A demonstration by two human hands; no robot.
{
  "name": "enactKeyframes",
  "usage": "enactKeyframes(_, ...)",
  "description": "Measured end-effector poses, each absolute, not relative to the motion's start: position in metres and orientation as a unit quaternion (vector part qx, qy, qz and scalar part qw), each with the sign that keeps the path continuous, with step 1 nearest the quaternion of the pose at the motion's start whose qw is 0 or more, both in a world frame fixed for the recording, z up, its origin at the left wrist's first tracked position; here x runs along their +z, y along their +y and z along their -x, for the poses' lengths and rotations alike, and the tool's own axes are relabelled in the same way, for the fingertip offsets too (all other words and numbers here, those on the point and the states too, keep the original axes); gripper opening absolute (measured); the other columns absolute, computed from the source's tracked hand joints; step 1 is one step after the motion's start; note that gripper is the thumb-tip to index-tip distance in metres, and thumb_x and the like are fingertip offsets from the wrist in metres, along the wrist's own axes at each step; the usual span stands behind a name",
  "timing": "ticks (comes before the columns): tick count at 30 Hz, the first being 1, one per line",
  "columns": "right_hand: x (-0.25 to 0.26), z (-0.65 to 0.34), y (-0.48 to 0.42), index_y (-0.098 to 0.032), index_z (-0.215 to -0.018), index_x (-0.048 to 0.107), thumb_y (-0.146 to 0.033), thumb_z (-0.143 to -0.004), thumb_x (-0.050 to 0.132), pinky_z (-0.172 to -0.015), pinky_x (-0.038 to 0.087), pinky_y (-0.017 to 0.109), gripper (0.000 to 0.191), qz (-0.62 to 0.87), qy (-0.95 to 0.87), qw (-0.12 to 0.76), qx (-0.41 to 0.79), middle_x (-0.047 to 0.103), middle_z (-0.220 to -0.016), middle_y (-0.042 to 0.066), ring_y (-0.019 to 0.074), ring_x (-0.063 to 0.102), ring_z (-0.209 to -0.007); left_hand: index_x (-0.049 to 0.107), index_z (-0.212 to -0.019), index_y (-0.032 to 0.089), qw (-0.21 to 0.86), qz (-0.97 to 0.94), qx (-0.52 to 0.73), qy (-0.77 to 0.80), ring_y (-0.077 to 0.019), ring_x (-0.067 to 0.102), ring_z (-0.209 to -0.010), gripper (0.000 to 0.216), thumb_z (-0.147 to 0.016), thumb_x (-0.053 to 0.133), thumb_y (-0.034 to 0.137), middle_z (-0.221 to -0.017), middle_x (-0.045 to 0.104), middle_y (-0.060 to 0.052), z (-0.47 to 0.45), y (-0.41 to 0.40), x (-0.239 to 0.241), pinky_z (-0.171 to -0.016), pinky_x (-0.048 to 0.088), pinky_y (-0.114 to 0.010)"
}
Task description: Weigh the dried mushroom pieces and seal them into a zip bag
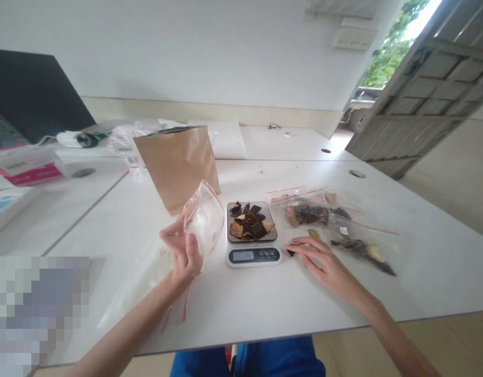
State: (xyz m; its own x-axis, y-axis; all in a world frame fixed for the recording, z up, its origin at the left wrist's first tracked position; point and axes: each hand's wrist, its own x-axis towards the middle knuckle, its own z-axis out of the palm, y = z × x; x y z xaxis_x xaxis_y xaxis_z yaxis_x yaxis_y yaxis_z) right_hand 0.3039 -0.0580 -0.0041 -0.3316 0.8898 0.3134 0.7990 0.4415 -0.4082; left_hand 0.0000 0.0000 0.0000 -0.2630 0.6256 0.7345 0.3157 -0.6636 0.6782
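My left hand (182, 252) holds up a clear zip bag (205, 219) with a red seal strip, just left of a small digital scale (252, 244). Dark and tan dried pieces (250, 221) are piled on the scale's platform. My right hand (323, 258) rests flat on the white table (265, 303), fingers spread, right of the scale. Its fingertips touch a small dark piece (291, 252). Filled clear bags (324, 215) of the same dried pieces lie just beyond that hand.
A brown paper pouch (177, 165) stands behind the scale. More empty clear bags (143, 283) lie under my left arm. Boxes (25, 167) and a dark screen (33, 94) sit at far left. An open door (422, 89) is at right.
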Motion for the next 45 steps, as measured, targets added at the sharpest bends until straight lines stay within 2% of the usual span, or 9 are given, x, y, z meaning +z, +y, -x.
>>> enactKeyframes(4, -0.013, -0.308, -0.061, -0.028, -0.113, 0.060, -0.022, -0.088, 0.044, -0.094, 0.045, 0.041, 0.030, 0.555, -0.777, 0.292, 0.056, 0.058, -0.111, 0.009, 0.0228, 0.054, -0.111, 0.032, -0.095, 0.022, 0.102, -0.601, 0.685, 0.399, -0.0269, 0.056, -0.113, 0.019, -0.090, 0.036, 0.040, -0.116, 0.059, -0.019, -0.001, -0.001, 0.002, -0.087, 0.041, -0.051)
enactKeyframes(8, -0.010, -0.307, -0.063, -0.028, -0.117, 0.056, -0.027, -0.089, 0.045, -0.097, 0.044, 0.041, 0.030, 0.553, -0.784, 0.275, 0.063, 0.057, -0.113, 0.008, 0.0225, 0.053, -0.112, 0.032, -0.098, 0.022, 0.104, -0.619, 0.684, 0.372, -0.0253, 0.054, -0.115, 0.013, -0.092, 0.036, 0.032, -0.116, 0.059, -0.018, -0.002, -0.002, 0.005, -0.090, 0.039, -0.051)
enactKeyframes(13, -0.008, -0.311, -0.056, -0.026, -0.121, 0.050, -0.025, -0.091, 0.039, -0.097, 0.043, 0.039, 0.032, 0.561, -0.773, 0.292, 0.054, 0.057, -0.117, 0.009, 0.0215, 0.054, -0.111, 0.033, -0.097, 0.023, 0.101, -0.609, 0.688, 0.381, -0.0276, 0.054, -0.116, 0.017, -0.090, 0.038, 0.038, -0.116, 0.059, -0.018, -0.002, 0.000, 0.005, -0.093, 0.039, -0.054)
enactKeyframes(20, -0.026, -0.340, -0.046, -0.022, -0.101, 0.062, -0.023, -0.087, 0.039, -0.091, 0.046, 0.042, 0.026, 0.589, -0.760, 0.273, -0.028, 0.059, -0.104, 0.010, 0.0248, 0.059, -0.099, 0.036, -0.097, 0.022, 0.126, -0.573, 0.697, 0.412, -0.0277, 0.054, -0.114, 0.027, -0.088, 0.039, 0.047, -0.114, 0.058, -0.018, -0.003, 0.001, 0.006, -0.099, 0.036, -0.053)
enactKeyframes(26, -0.005, -0.332, -0.042, -0.022, -0.088, 0.062, -0.021, -0.083, 0.044, -0.077, 0.052, 0.037, 0.019, 0.578, -0.757, 0.301, 0.046, 0.065, -0.088, 0.007, 0.0209, 0.063, -0.083, 0.039, -0.098, 0.020, 0.186, -0.488, 0.700, 0.487, -0.0248, 0.056, -0.106, 0.042, -0.082, 0.043, 0.059, -0.107, 0.056, -0.015, 0.001, 0.009, 0.001, -0.095, 0.042, -0.044)
enactKeyframes(31, 0.019, -0.312, -0.015, -0.020, -0.087, 0.062, -0.023, -0.081, 0.044, -0.074, 0.053, 0.035, 0.019, 0.581, -0.731, 0.338, 0.121, 0.067, -0.088, 0.007, 0.0199, 0.065, -0.079, 0.040, -0.097, 0.021, 0.195, -0.484, 0.701, 0.486, -0.0237, 0.054, -0.107, 0.040, -0.082, 0.045, 0.058, -0.106, 0.053, -0.012, 0.002, 0.012, -0.002, -0.096, 0.040, -0.043)
enactKeyframes(38, 0.016, -0.322, -0.031, -0.023, -0.094, 0.063, -0.033, -0.080, 0.053, -0.086, 0.048, 0.041, 0.020, 0.583, -0.763, 0.230, 0.159, 0.064, -0.101, 0.008, 0.0241, 0.060, -0.099, 0.041, -0.099, 0.022, 0.233, -0.494, 0.682, 0.486, -0.0238, 0.052, -0.113, 0.036, -0.084, 0.044, 0.055, -0.114, 0.054, -0.015, 0.000, 0.010, -0.003, -0.097, 0.041, -0.043)
enactKeyframes(45, 0.012, -0.335, -0.048, -0.021, -0.077, 0.063, -0.029, -0.078, 0.052, -0.077, 0.050, 0.039, 0.013, 0.603, -0.743, 0.209, 0.201, 0.067, -0.085, 0.006, 0.0224, 0.063, -0.083, 0.038, -0.104, 0.020, 0.253, -0.522, 0.652, 0.488, -0.0282, 0.052, -0.116, 0.045, -0.083, 0.040, 0.060, -0.118, 0.053, -0.020, -0.004, 0.007, -0.004, -0.098, 0.039, -0.050)
